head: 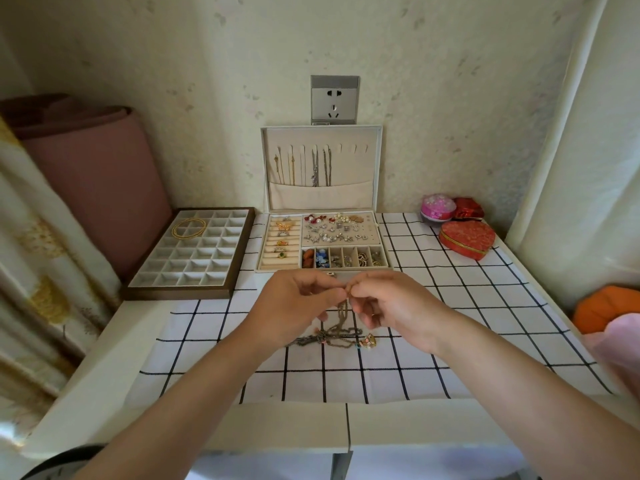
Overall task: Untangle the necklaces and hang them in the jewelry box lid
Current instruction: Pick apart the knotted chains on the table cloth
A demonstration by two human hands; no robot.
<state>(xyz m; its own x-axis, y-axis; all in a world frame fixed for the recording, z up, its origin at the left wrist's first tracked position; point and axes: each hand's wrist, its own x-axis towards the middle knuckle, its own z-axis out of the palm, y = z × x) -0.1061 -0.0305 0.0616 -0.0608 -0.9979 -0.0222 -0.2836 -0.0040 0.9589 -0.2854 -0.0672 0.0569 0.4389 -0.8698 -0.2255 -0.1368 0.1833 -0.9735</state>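
Just in front of the open box [277,263], two hands pinch a strand raised from the tangled necklaces [337,332], which lie heaped on the checked cloth [467,306] between the wrists. The left hand [298,306] and right hand [398,306] meet fingertip to fingertip. Thumb and forefinger of each close tightly on the same fine chain, and the other fingers are curled. The strand hangs from the pinch down to the heap, where a small coloured pendant [369,341] lies at the right edge. Behind, the lid [360,168] stands upright against the wall. Several chains [315,168] hang from its hooks, with their ends dropping behind its pocket. Rings, earrings and oddments fill the box's compartments. A gridded tray [194,271] sits left of the box, with gold hoops [189,227] in its far cells. A red heart tin [467,239] rests at the cloth's far right, and a socket [334,100] is set in the wall above the lid.
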